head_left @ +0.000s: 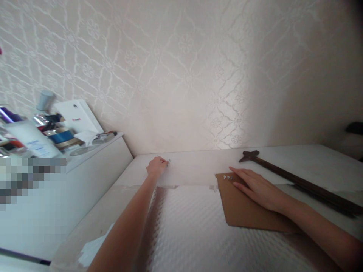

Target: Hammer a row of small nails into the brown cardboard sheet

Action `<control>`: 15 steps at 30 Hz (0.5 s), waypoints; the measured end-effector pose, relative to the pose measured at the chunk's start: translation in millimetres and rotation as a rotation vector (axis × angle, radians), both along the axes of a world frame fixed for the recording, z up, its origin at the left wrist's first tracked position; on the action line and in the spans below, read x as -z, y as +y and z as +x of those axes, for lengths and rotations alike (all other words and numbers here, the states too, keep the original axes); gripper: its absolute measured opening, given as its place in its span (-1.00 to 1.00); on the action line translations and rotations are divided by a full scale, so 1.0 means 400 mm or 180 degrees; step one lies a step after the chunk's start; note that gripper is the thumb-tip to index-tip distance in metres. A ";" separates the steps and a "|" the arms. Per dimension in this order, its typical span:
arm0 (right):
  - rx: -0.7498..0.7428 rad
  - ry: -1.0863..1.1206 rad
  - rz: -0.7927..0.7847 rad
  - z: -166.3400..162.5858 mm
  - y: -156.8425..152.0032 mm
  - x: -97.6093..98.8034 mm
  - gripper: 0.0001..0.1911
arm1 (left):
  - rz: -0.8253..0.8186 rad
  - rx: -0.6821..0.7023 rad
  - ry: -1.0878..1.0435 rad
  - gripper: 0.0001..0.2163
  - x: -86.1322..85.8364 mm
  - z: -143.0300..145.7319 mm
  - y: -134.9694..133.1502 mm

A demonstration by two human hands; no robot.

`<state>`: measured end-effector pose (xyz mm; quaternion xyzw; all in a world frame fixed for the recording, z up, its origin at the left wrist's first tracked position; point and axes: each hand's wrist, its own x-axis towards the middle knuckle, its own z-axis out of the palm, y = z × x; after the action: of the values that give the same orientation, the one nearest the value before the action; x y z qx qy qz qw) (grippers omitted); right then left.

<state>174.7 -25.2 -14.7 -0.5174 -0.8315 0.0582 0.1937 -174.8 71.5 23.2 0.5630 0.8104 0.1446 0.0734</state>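
Observation:
My left hand (pixel 157 166) reaches to the far part of the white surface, its fingers pinched together. A tiny pale greenish object (pixel 169 161) shows at its fingertips, too small and blurred to name. My right hand (pixel 255 187) lies with fingers stretched out on a brown cardboard piece (pixel 235 207), thumb and fingers apart. Close to those fingertips, several small whitish bits (pixel 228 177) sit in a row near the cardboard's far edge. The cardboard rests on a silvery bubble-textured sheet (pixel 187 226).
A dark brown stick with a forked end (pixel 283 172) lies right of my right hand. On the left, a white cabinet (pixel 93 185) carries bottles, jars and a white box (pixel 76 117). Crumpled white paper (pixel 93 251) lies near my left forearm. Patterned wallpaper (pixel 176 75) rises behind.

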 end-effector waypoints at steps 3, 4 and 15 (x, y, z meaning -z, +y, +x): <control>-0.0017 0.0005 0.0026 0.002 0.001 0.001 -0.43 | -0.0070 0.0043 -0.0007 -0.76 0.001 -0.006 0.005; -0.0016 0.0011 0.0035 0.002 0.001 0.001 -0.44 | -0.0111 0.0048 -0.0009 -0.76 0.000 -0.007 0.006; -0.0036 0.0007 0.0065 -0.004 -0.001 -0.005 -0.45 | -0.0145 -0.0012 -0.0043 -0.80 0.001 -0.007 0.016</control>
<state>173.0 -25.4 -12.8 -0.5106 -0.8348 0.0514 0.1995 -177.7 78.0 22.8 0.5587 0.8140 0.1301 0.0915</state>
